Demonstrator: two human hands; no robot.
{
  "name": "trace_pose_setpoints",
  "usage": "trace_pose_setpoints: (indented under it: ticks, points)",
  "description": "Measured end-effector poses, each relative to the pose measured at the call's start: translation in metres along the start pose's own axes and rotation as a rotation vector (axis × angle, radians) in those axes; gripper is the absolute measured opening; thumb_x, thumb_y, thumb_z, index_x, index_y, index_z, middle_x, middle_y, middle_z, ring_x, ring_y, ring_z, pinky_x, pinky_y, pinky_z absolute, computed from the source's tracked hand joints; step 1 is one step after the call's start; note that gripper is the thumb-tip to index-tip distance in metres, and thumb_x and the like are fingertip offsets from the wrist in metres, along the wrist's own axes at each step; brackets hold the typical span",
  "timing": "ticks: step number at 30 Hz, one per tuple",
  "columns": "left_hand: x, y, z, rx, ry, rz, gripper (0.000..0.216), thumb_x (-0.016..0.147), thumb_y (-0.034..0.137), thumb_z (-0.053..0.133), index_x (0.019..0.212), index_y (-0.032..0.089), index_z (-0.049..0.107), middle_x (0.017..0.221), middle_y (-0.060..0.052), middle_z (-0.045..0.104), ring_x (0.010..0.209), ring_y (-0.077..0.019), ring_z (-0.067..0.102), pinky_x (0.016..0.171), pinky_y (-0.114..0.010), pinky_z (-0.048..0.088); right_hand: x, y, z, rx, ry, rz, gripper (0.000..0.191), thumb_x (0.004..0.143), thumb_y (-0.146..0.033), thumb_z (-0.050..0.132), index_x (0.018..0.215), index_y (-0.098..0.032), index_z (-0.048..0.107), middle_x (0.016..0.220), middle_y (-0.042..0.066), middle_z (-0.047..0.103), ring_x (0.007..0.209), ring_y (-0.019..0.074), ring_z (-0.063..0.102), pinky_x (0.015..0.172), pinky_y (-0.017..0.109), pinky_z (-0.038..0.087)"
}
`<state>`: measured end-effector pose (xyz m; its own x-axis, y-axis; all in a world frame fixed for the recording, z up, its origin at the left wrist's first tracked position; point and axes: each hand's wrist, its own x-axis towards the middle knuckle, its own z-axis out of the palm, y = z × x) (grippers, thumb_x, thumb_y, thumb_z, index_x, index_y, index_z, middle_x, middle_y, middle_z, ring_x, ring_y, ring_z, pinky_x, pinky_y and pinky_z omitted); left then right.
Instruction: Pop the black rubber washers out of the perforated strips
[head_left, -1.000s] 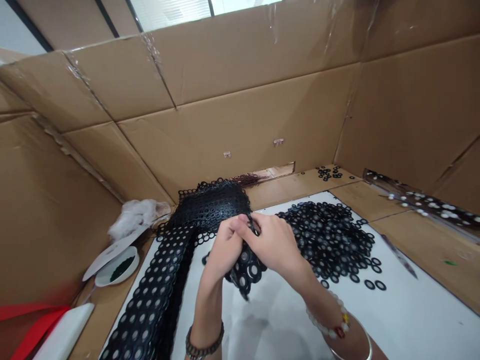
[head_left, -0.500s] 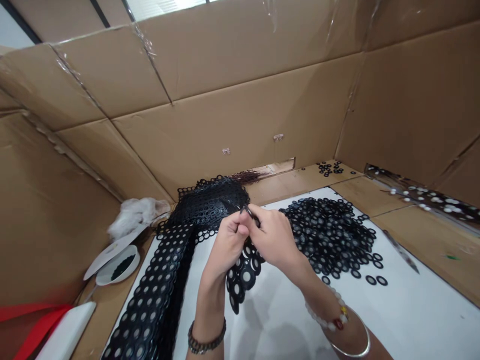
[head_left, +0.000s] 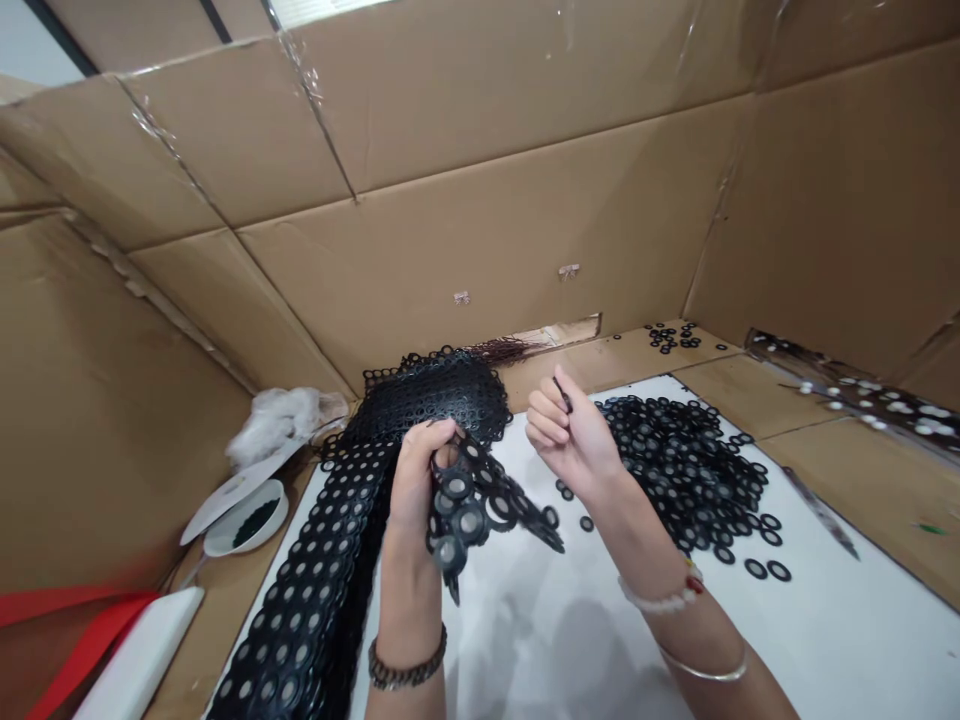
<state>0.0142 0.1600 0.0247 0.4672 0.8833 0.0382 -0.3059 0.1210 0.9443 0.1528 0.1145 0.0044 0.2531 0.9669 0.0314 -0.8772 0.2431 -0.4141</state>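
My left hand (head_left: 417,478) is closed on a piece of black rubber sheet punched with rings (head_left: 480,505), held up above the white work surface (head_left: 570,640). My right hand (head_left: 571,432) is raised a little to the right of it, fingers curled, with a small black ring (head_left: 560,392) pinched at the fingertips. A heap of loose black rings (head_left: 686,465) lies just right of that hand. A long strip of punched black sheets (head_left: 337,540) runs along the left of my left hand.
Tall cardboard walls (head_left: 480,230) enclose the surface on three sides. A white bowl with dark bits (head_left: 247,518) and white wadding (head_left: 277,420) sit at the left. A red and white object (head_left: 97,640) lies at the lower left. More rings (head_left: 671,338) and a strip (head_left: 847,385) lie at the back right.
My hands have parted: the right one pulled up and right with a ring, while the left one kept the sheet piece, which now hangs spread out.
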Motion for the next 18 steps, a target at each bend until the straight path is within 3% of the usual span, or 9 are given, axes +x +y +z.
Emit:
trace_pose_setpoints:
  ticks: [5, 9, 13, 16, 18]
  points:
    - [0.011, 0.0, -0.006, 0.251, 0.027, -0.019, 0.038, 0.057, 0.039, 0.066, 0.039, 0.019, 0.041, 0.035, 0.007, 0.029, 0.035, -0.0058, 0.022, 0.035, -0.021, 0.018, 0.014, 0.009, -0.017, -0.02, 0.103, 0.226, 0.038, 0.099, -0.026, 0.022, 0.074, -0.015, 0.049, 0.05, -0.008, 0.036, 0.03, 0.0015, 0.017, 0.031, 0.013, 0.016]
    - [0.018, -0.003, -0.016, 0.476, -0.031, 0.021, 0.051, 0.067, 0.055, 0.061, 0.038, 0.018, 0.038, 0.036, 0.006, 0.028, 0.035, -0.0053, 0.017, 0.037, -0.023, 0.011, 0.025, 0.024, -0.027, -0.204, 0.126, 0.177, 0.016, 0.088, -0.01, 0.036, 0.082, -0.015, 0.05, 0.055, -0.007, 0.041, 0.034, 0.0017, 0.025, 0.034, 0.013, 0.02]
    - [0.024, -0.009, -0.028, 0.712, -0.064, 0.102, 0.047, 0.078, 0.049, 0.054, 0.044, 0.016, 0.048, 0.039, 0.005, 0.035, 0.039, -0.0072, 0.026, 0.042, -0.023, 0.019, 0.029, 0.028, -0.032, -0.341, 0.114, 0.106, 0.008, 0.08, -0.014, 0.047, 0.074, -0.016, 0.051, 0.049, -0.01, 0.03, 0.034, 0.003, 0.017, 0.034, 0.015, 0.011]
    - [0.028, -0.012, -0.031, 0.802, -0.114, 0.1, 0.041, 0.08, 0.041, 0.054, 0.047, 0.016, 0.052, 0.043, 0.003, 0.042, 0.043, -0.0094, 0.036, 0.045, -0.022, 0.026, 0.03, 0.03, -0.034, -0.464, 0.129, 0.066, 0.025, 0.079, -0.026, 0.053, 0.057, -0.016, 0.046, 0.044, -0.011, 0.022, 0.036, 0.0034, 0.011, 0.036, 0.018, 0.004]
    - [0.028, -0.014, -0.03, 0.8, -0.15, 0.109, 0.039, 0.081, 0.038, 0.054, 0.048, 0.017, 0.051, 0.046, 0.003, 0.045, 0.046, -0.0105, 0.039, 0.047, -0.022, 0.029, 0.029, 0.035, -0.034, -0.671, 0.132, -0.03, 0.039, 0.08, -0.038, 0.055, 0.05, -0.016, 0.042, 0.043, -0.008, 0.028, 0.038, 0.0046, 0.02, 0.038, 0.019, 0.011]
